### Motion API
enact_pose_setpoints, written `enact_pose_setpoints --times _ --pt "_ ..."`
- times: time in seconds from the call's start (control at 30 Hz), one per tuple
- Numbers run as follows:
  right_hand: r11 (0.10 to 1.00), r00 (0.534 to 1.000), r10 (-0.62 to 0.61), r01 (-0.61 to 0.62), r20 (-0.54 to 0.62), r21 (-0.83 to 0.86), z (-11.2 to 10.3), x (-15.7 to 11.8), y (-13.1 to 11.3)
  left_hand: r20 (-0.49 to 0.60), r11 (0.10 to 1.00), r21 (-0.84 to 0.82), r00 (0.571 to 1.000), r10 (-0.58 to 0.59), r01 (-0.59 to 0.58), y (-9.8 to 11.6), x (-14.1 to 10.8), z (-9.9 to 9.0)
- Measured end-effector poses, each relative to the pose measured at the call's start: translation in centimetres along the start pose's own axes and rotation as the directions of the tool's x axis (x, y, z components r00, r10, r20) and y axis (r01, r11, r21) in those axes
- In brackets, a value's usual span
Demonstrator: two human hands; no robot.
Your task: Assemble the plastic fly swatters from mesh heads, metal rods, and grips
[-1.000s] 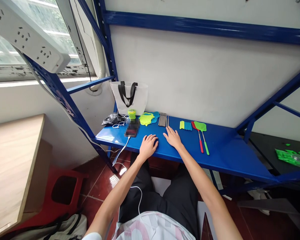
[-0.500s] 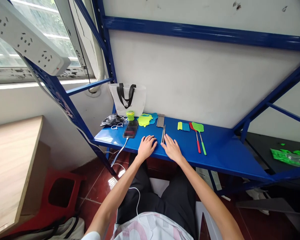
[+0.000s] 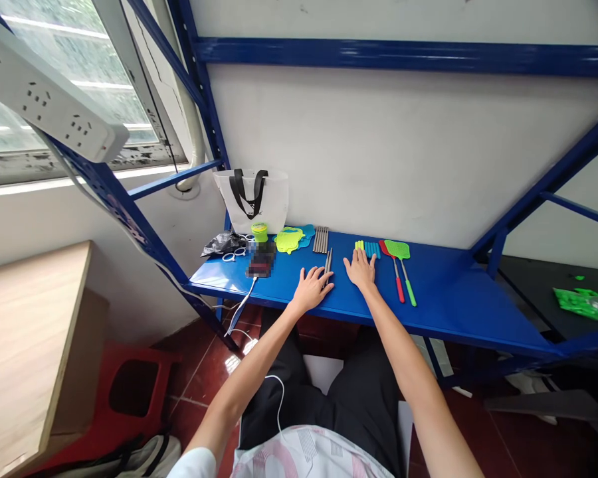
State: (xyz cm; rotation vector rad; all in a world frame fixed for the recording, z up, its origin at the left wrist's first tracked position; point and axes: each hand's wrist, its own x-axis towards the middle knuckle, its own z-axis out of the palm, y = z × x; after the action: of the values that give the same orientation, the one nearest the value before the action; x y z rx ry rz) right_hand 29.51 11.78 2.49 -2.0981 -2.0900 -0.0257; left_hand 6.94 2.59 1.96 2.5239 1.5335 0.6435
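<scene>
My left hand (image 3: 313, 288) has its fingers spread at the near ends of two thin grey rods (image 3: 328, 261) on the blue table. My right hand (image 3: 361, 268) reaches forward, fingers apart, its fingertips beside and partly over the yellow sticks (image 3: 359, 245). Blue sticks (image 3: 373, 249) lie just right of these. Several more grey rods (image 3: 321, 239) form a row farther back. A red swatter (image 3: 397, 279) and a green swatter (image 3: 406, 276) lie to the right. Yellow-green (image 3: 289, 239) and blue (image 3: 307, 235) flat shapes rest behind my left hand.
On the table's left are a phone (image 3: 262, 259) with a white cable, a green-lidded tub (image 3: 260, 232), white-ringed scissors (image 3: 234, 254), a black plastic bag (image 3: 222, 243) and a white tote bag (image 3: 274, 199). Blue frame posts (image 3: 149, 229) flank the table (image 3: 448, 292).
My right hand has moved right and forward, away from the two rods to the yellow sticks. My left hand has shifted right to the rods. The camera view has shifted slightly.
</scene>
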Motion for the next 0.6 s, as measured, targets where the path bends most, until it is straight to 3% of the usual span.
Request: enact_pose_setpoints --times 0.27,0.4,0.6 --pt "0.992 0.990 -0.119 0.122 -0.072 0.035 0.7 -3.9 -0.3 -0.077 1.000 -0.015 0.997 0.012 -0.013 0.2 -0.7 0.0" --pt "0.969 0.976 -0.193 0.206 -0.100 0.140 1.1 -7.6 -0.6 -0.149 1.000 -0.025 0.989 0.010 -0.014 0.4 -0.9 -0.5" --pt "0.912 0.935 -0.319 0.347 -0.154 0.219 1.1 -13.4 -1.7 -0.120 0.997 0.003 0.990 0.076 -0.076 0.7 -1.1 -0.9"
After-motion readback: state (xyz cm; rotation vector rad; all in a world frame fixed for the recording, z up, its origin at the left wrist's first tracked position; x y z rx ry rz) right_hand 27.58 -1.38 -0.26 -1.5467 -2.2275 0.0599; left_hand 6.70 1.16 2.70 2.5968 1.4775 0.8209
